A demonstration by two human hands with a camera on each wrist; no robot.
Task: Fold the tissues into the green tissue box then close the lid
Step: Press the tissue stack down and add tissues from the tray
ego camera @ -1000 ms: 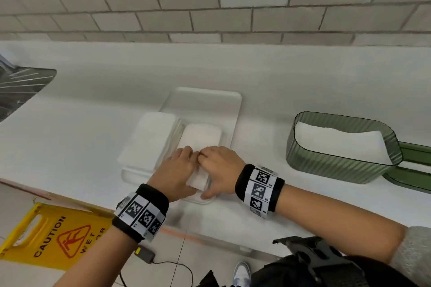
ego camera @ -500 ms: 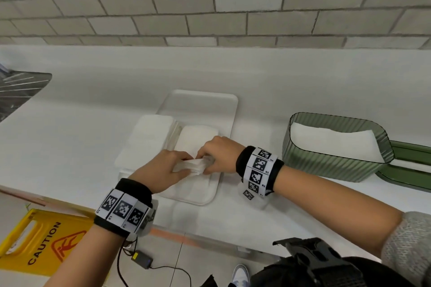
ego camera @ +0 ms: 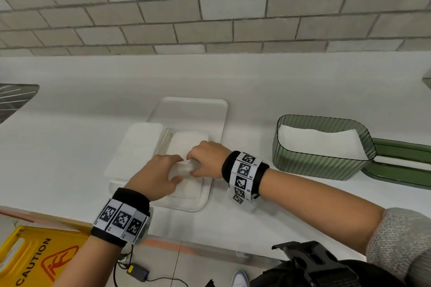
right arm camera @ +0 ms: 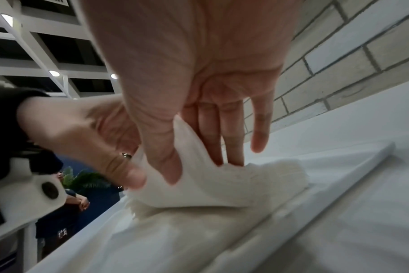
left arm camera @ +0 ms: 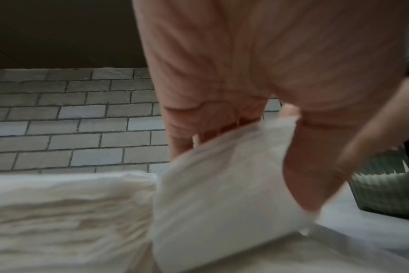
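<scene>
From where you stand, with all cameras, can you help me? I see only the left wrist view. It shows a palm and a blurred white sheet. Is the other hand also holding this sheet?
Observer: Yes. In the right wrist view the right hand pinches the tissue between thumb and fingers, beside the left hand.
Operator: Where does the sheet lie? I see only white below it.
Observer: The head view shows it lifted over a white tray, which also carries a tissue stack on its left side.
Operator: I see a bit of green at my right edge. Is the box open?
Observer: Yes. The green tissue box stands open with a white tissue inside, and its lid lies behind it on the counter.
</scene>
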